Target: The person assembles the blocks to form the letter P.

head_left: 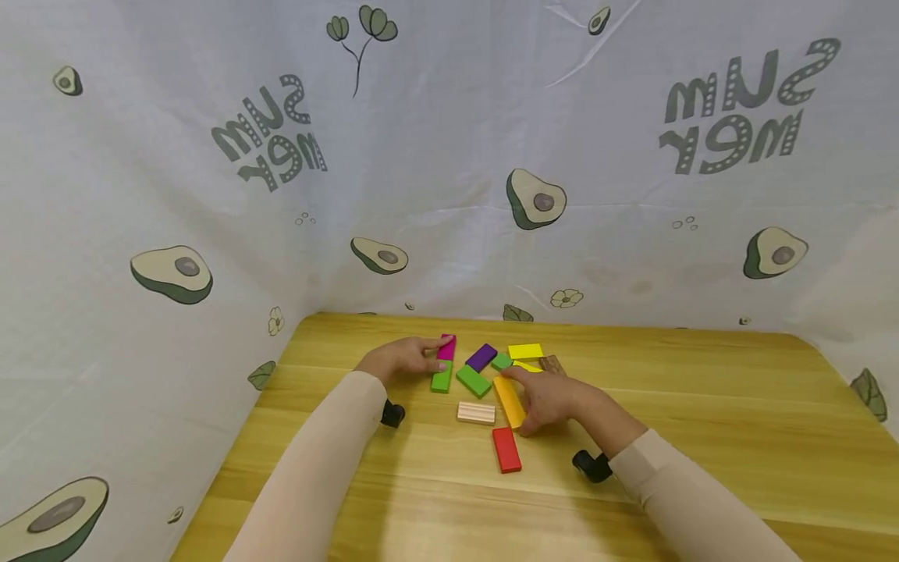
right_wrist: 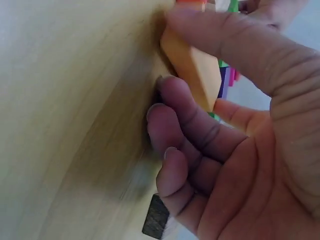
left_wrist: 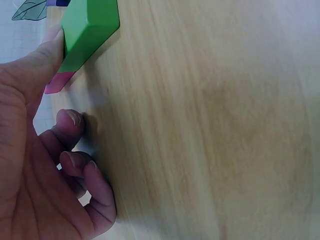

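Observation:
My left hand (head_left: pixel 403 359) reaches over a magenta block (head_left: pixel 446 346) and a green block (head_left: pixel 441 380) lying end to end. Its forefinger touches the magenta one; its thumb rests by the green one's far end. In the left wrist view the thumb lies against the green block (left_wrist: pixel 87 35), other fingers bent and holding nothing. My right hand (head_left: pixel 555 398) grips a long orange block (head_left: pixel 509 402) by its ends, thumb at the near end and forefinger at the far one. The right wrist view shows the orange block (right_wrist: pixel 192 65) between them, remaining fingers curled beside it.
Between the hands lie a purple block (head_left: pixel 481 357), a second green block (head_left: pixel 474 381) and a pale wood block (head_left: pixel 476 413). A red block (head_left: pixel 506 450) is nearer me. Behind the right hand are a yellow block (head_left: pixel 525 351) and a brown block (head_left: pixel 552 365). A printed cloth (head_left: pixel 449 156) hangs behind the table.

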`<state>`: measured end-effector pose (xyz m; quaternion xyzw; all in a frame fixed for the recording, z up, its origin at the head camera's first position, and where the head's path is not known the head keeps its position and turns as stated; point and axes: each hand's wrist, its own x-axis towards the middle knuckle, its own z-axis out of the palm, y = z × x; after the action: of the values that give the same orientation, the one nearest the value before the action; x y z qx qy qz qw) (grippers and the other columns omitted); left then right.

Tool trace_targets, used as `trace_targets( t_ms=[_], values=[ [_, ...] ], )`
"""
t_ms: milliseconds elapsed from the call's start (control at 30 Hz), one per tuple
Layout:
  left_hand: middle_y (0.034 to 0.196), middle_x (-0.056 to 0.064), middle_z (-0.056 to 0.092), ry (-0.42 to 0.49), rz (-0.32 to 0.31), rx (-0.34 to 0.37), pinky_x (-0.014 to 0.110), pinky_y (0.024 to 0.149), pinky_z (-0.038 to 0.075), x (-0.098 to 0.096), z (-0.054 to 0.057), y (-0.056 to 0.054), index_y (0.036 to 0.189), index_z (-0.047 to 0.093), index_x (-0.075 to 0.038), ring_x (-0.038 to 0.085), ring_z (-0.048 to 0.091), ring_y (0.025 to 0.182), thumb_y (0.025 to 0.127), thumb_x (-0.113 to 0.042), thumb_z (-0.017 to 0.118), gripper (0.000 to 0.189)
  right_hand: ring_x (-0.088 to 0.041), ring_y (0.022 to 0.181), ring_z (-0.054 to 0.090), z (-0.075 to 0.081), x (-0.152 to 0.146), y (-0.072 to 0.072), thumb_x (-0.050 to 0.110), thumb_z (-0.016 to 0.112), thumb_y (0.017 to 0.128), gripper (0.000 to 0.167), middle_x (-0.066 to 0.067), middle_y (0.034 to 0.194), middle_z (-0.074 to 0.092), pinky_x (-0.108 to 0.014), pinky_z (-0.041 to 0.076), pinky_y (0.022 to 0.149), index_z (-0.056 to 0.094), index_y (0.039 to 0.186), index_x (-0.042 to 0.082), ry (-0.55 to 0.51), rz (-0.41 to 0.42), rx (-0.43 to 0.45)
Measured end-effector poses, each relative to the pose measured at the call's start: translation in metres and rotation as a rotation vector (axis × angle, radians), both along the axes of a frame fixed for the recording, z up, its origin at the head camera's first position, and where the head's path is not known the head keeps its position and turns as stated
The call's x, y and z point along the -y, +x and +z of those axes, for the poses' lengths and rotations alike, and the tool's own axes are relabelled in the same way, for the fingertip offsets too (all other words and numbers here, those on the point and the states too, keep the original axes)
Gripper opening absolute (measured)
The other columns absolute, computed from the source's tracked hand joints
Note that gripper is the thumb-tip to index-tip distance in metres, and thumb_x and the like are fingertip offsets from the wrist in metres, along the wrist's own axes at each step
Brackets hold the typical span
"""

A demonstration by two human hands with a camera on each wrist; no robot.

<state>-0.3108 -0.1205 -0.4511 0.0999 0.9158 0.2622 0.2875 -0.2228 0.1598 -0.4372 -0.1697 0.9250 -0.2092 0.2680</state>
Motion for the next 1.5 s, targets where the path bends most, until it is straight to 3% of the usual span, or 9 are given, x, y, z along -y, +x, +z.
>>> trace_targets(
  t_ms=[167, 300, 400, 467, 600, 933, 1133, 1500],
  values=[
    [0.166, 0.014, 0.034, 0.011, 0.006, -0.011, 0.057, 0.128, 0.021, 0.000, 0.000, 0.000, 0.156, 0.039, -0.039, 0.038, 0.028, 0.155, 0.096, -0.049, 0.067, 0.067, -0.019, 0.086, 0.055, 0.003, -0.001, 0.001, 0.037, 0.093, 0.071, 0.094, -0.006, 0.099, 0.062, -0.039, 0.051, 0.083, 0.041, 0.142, 0.006, 0.001, 0.004, -0.049],
    [0.166, 0.013, 0.034, 0.019, 0.007, 0.002, 0.059, 0.127, 0.022, 0.001, -0.002, -0.001, 0.156, 0.041, -0.037, 0.039, 0.028, 0.155, 0.095, -0.050, 0.068, 0.068, -0.020, 0.093, 0.054, 0.004, 0.016, 0.007, 0.045, 0.092, 0.068, 0.094, -0.007, 0.107, 0.059, -0.040, 0.051, 0.086, 0.046, 0.137, 0.000, -0.073, -0.001, -0.145],
    [0.166, 0.013, 0.035, 0.013, 0.000, 0.001, 0.060, 0.126, 0.023, 0.002, -0.002, -0.002, 0.156, 0.041, -0.037, 0.039, 0.030, 0.154, 0.094, -0.051, 0.069, 0.069, -0.024, 0.102, 0.052, 0.000, 0.042, 0.018, 0.054, 0.092, 0.067, 0.095, -0.010, 0.113, 0.057, -0.042, 0.050, 0.091, 0.051, 0.134, 0.000, -0.113, 0.040, -0.262],
    [0.165, 0.012, 0.037, 0.004, -0.015, -0.011, 0.060, 0.126, 0.024, 0.002, -0.002, -0.002, 0.156, 0.041, -0.037, 0.039, 0.031, 0.153, 0.094, -0.051, 0.069, 0.070, -0.026, 0.106, 0.048, -0.004, 0.060, 0.026, 0.061, 0.090, 0.067, 0.096, -0.011, 0.118, 0.055, -0.043, 0.047, 0.096, 0.053, 0.132, 0.001, -0.112, 0.091, -0.341],
    [0.165, 0.012, 0.037, 0.002, -0.044, -0.035, 0.060, 0.126, 0.024, 0.001, 0.001, 0.000, 0.157, 0.039, -0.039, 0.038, 0.032, 0.153, 0.095, -0.051, 0.067, 0.069, -0.024, 0.103, 0.040, -0.015, 0.085, 0.035, 0.065, 0.088, 0.066, 0.097, -0.010, 0.118, 0.051, -0.041, 0.040, 0.092, 0.056, 0.134, 0.004, -0.082, 0.140, -0.424],
    [0.165, 0.010, 0.037, 0.000, -0.053, -0.053, 0.060, 0.125, 0.025, 0.002, 0.002, 0.002, 0.155, 0.038, -0.047, 0.037, 0.031, 0.154, 0.097, -0.047, 0.066, 0.065, -0.028, 0.104, 0.040, -0.032, 0.094, 0.029, 0.068, 0.091, 0.058, 0.107, -0.014, 0.114, 0.053, -0.037, 0.038, 0.081, 0.059, 0.137, 0.003, -0.068, -0.020, -0.467],
    [0.166, 0.011, 0.036, -0.004, -0.062, -0.056, 0.061, 0.126, 0.024, 0.004, 0.003, 0.002, 0.155, 0.037, -0.046, 0.038, 0.030, 0.154, 0.097, -0.047, 0.067, 0.065, -0.026, 0.099, 0.039, -0.034, 0.097, 0.028, 0.070, 0.089, 0.058, 0.105, -0.010, 0.105, 0.053, -0.035, 0.035, 0.079, 0.062, 0.133, 0.002, -0.059, 0.003, -0.499],
    [0.166, 0.011, 0.035, 0.010, -0.055, -0.042, 0.061, 0.126, 0.023, 0.003, 0.005, 0.003, 0.155, 0.038, -0.046, 0.038, 0.029, 0.155, 0.097, -0.046, 0.067, 0.066, -0.028, 0.098, 0.043, -0.036, 0.103, 0.029, 0.077, 0.084, 0.057, 0.108, -0.018, 0.119, 0.063, -0.037, 0.040, 0.079, 0.066, 0.129, -0.001, -0.013, -0.011, -0.536]
  ],
)
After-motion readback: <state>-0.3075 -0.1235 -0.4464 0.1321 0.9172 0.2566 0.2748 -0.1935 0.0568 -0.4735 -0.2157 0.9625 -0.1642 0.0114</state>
